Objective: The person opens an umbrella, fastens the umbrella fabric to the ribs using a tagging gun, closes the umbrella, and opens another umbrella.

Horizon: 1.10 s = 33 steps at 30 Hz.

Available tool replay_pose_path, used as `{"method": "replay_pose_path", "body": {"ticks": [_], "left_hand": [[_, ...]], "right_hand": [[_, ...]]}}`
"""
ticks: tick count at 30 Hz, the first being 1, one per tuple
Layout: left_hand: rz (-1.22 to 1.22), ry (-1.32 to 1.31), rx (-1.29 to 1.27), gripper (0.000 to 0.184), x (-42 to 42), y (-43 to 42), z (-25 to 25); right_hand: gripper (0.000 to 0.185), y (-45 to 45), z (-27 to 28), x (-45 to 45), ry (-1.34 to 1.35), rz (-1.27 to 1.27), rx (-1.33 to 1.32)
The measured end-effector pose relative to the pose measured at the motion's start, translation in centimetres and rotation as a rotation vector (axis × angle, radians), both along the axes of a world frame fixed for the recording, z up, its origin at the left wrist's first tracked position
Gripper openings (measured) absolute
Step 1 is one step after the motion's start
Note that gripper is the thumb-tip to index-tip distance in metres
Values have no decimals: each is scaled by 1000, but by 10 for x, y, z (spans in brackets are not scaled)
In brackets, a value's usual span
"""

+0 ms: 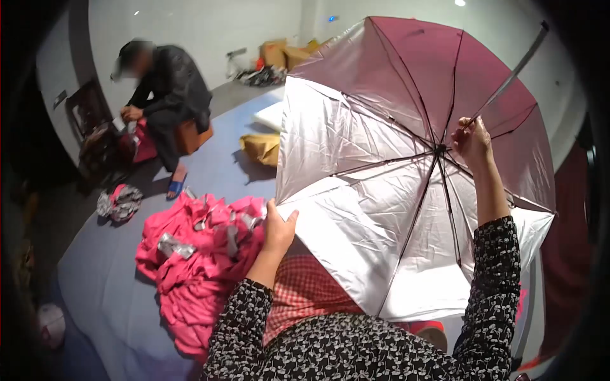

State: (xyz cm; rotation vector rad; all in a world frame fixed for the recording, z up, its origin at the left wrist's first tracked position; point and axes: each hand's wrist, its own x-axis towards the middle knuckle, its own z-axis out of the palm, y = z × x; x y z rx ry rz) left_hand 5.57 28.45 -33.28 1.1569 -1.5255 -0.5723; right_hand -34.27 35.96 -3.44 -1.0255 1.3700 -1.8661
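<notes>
An open umbrella (356, 190), silver inside with a pinkish tint over its upper panels, fills the right half of the view, its ribs and central hub facing me. My right hand (473, 140) is closed round the umbrella's shaft, just beside the hub, and the shaft slants up to the upper right. At the umbrella's left corner, my left hand (279, 228) pinches the canopy edge between thumb and fingers. Left of that hand lies a heap of pink fabric (184, 279) with silver patches, on a blue-grey sheet (108, 267).
A person (171, 89) in dark clothes sits on an orange stool (192, 136) at the upper left, handling pink fabric. A small silver and pink bundle (121, 203), a mustard-coloured cloth (262, 148) and cardboard boxes (274, 54) lie beyond the pink heap.
</notes>
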Motion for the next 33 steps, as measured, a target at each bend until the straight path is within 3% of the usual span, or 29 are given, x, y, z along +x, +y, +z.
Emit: {"method": "replay_pose_path", "body": {"ticks": [3,5,8,9,10,12,14,16,19,22,25,27,29,31,33], "left_hand": [[-216,217,468,34,36,4,-10],[-185,331,475,17,40,19,5],[-115,484,469,8,45,18,6],[-89,474,468,6,45,16,11],[-15,241,442,9,43,18,25],[-59,392,481,9,46,0,12],[-159,544,483,12,56,-14,10],[-171,533,501,13,53,-22,25],[-167,475,487,14,62,-37,18],[-112,355,474,17,61,-45,28],[-61,268,460,23,69,-39,36],[-52,216,454,23,89,-69,17],[13,316,451,24,69,-66,31],[-146,377,437,25,45,-68,51],[-330,378,392,31,60,-72,59]], "right_hand": [[50,-46,-52,-8,-22,129,42],[52,-47,-55,-10,-52,169,68],[54,-45,-55,1,15,100,78],[56,-37,-54,5,146,215,94],[58,-20,-60,3,275,315,129],[54,17,-100,-16,361,665,232],[49,95,-112,41,518,683,579],[46,157,-123,65,1053,745,477],[47,206,-142,82,1045,659,480],[37,234,-134,74,1354,337,405],[28,258,-178,53,1487,66,366],[22,265,-200,41,1472,-68,381],[21,269,-216,32,1450,-142,415],[20,279,-217,20,1417,-111,414],[19,270,-204,15,1376,-256,363]]}}
